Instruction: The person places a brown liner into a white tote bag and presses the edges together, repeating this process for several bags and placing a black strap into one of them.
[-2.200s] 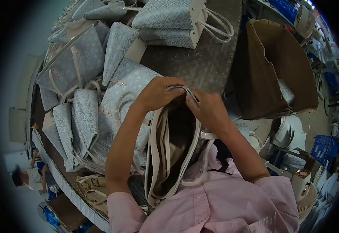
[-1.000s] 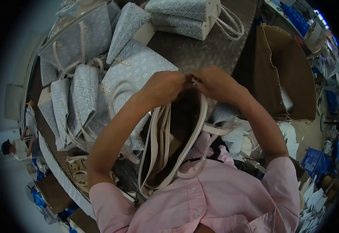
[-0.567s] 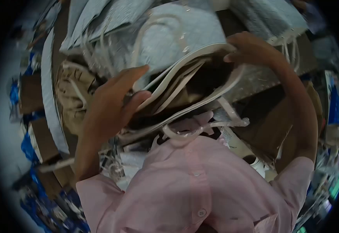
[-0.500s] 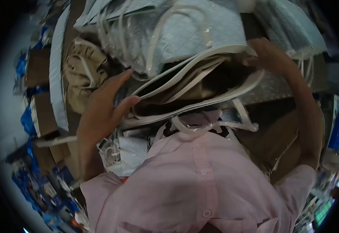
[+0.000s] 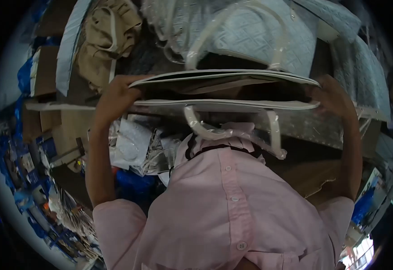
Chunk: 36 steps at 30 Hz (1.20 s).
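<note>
- The bag (image 5: 225, 103) is between both hands above the near part of the bench (image 5: 311, 128), its long opening facing up and its pale lining showing.
- The left hand (image 5: 115, 100) holds its left end, fingers clamped on the bag, thumb at the opening.
- The right hand (image 5: 336, 96) is at its right end; blur hides whether the fingers are apart or clamped.
- The near handle (image 5: 225, 134) hangs over the pink shirt (image 5: 205, 198).
- A patterned bag (image 5: 259, 38) lies just beyond the bag.
- A tan cloth (image 5: 106, 45) lies crumpled beyond the left hand.
</note>
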Motion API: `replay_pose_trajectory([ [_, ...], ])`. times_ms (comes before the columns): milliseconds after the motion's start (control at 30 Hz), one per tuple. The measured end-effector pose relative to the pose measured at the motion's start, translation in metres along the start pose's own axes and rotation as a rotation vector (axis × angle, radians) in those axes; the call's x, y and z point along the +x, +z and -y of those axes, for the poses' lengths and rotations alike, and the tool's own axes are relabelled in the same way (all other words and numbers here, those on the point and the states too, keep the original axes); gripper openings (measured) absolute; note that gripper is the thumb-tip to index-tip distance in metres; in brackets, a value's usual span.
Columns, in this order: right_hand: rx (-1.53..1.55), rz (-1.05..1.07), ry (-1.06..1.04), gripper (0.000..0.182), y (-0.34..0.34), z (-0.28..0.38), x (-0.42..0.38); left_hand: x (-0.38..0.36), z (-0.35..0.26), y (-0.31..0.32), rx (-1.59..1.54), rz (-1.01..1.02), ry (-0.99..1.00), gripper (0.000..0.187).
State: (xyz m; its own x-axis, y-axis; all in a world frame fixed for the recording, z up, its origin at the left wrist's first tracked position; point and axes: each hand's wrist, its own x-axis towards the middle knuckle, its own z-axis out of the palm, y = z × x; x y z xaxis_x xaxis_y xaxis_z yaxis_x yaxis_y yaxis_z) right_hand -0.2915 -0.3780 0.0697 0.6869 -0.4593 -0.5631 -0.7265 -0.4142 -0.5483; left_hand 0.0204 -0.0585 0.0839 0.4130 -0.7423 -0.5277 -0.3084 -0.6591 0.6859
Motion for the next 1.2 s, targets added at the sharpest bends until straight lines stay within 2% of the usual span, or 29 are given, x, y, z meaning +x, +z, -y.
replay_pose_trajectory([
  [33,-0.196,-0.022,-0.059,0.024,0.0,-0.001,0.0,0.009,-0.001,-0.007,0.107,0.01,0.028,0.051],
  [100,-0.314,0.005,-0.131,0.025,0.005,-0.01,-0.003,0.011,-0.015,-0.008,0.137,0.039,0.206,0.053],
  [133,-0.06,0.06,0.01,0.026,0.001,-0.009,-0.003,0.019,-0.001,-0.016,0.099,0.13,0.322,0.053],
  [167,0.213,0.116,0.154,0.027,0.005,-0.009,-0.009,0.028,0.003,-0.016,0.088,0.199,0.347,0.053],
  [233,0.243,0.115,0.161,0.029,0.008,0.002,-0.012,0.041,-0.002,-0.024,-0.018,0.236,0.032,0.053],
  [300,0.284,0.089,0.126,0.031,0.01,0.0,-0.011,0.042,-0.002,-0.036,0.128,0.208,0.063,0.052],
  [400,0.082,0.04,0.055,0.036,0.019,-0.014,-0.014,0.057,0.019,-0.04,0.148,0.251,0.233,0.048],
  [467,0.488,-0.089,-0.199,0.039,0.03,-0.013,-0.026,0.049,-0.005,-0.04,0.234,0.29,0.226,0.044],
  [533,0.533,-0.145,-0.225,0.039,0.039,-0.022,-0.033,0.037,-0.014,-0.033,0.328,0.321,0.209,0.039],
  [600,0.587,-0.19,-0.256,0.04,0.051,-0.026,-0.04,0.021,-0.013,-0.021,0.708,-0.149,0.454,0.033],
  [633,0.674,-0.288,-0.323,0.038,0.059,-0.026,-0.045,0.013,-0.026,-0.007,0.712,-0.138,0.459,0.033],
  [667,0.753,-0.383,-0.394,0.037,0.065,-0.027,-0.049,0.001,-0.047,0.013,0.634,-0.262,0.632,0.031],
  [700,0.751,-0.382,-0.394,0.037,0.07,-0.028,-0.051,-0.009,-0.064,0.033,0.548,-0.392,0.799,0.029],
  [733,0.784,-0.427,-0.39,0.035,0.075,-0.028,-0.053,-0.011,-0.076,0.053,0.546,-0.398,0.798,0.029],
  [800,0.818,-0.46,-0.394,0.034,0.08,-0.028,-0.055,0.002,-0.099,0.084,0.488,-0.317,1.048,0.026],
  [900,0.768,-0.505,-0.413,0.032,0.074,-0.02,-0.048,0.039,-0.1,0.102,0.48,-0.218,1.073,0.029],
  [933,0.631,-0.517,-0.373,0.031,0.07,-0.016,-0.046,0.047,-0.103,0.109,0.499,-0.228,1.054,0.029],
  [967,0.492,-0.526,-0.332,0.03,0.066,-0.013,-0.044,0.053,-0.107,0.12,0.594,-0.255,1.136,0.033],
  [1000,0.503,-0.51,-0.345,0.03,0.063,-0.009,-0.042,0.057,-0.108,0.127,0.687,-0.276,1.219,0.038],
  [1067,0.132,-0.506,-0.28,0.034,0.055,-0.005,-0.039,0.066,-0.104,0.126,0.726,-0.249,1.191,0.043],
  [1133,0.082,-0.523,-0.357,0.032,0.051,-0.006,-0.04,0.068,-0.103,0.126,0.749,-0.222,1.165,0.048],
  [1200,0.041,-0.536,-0.426,0.031,0.056,-0.012,-0.038,0.063,-0.105,0.124,0.739,-0.075,1.048,0.055],
])
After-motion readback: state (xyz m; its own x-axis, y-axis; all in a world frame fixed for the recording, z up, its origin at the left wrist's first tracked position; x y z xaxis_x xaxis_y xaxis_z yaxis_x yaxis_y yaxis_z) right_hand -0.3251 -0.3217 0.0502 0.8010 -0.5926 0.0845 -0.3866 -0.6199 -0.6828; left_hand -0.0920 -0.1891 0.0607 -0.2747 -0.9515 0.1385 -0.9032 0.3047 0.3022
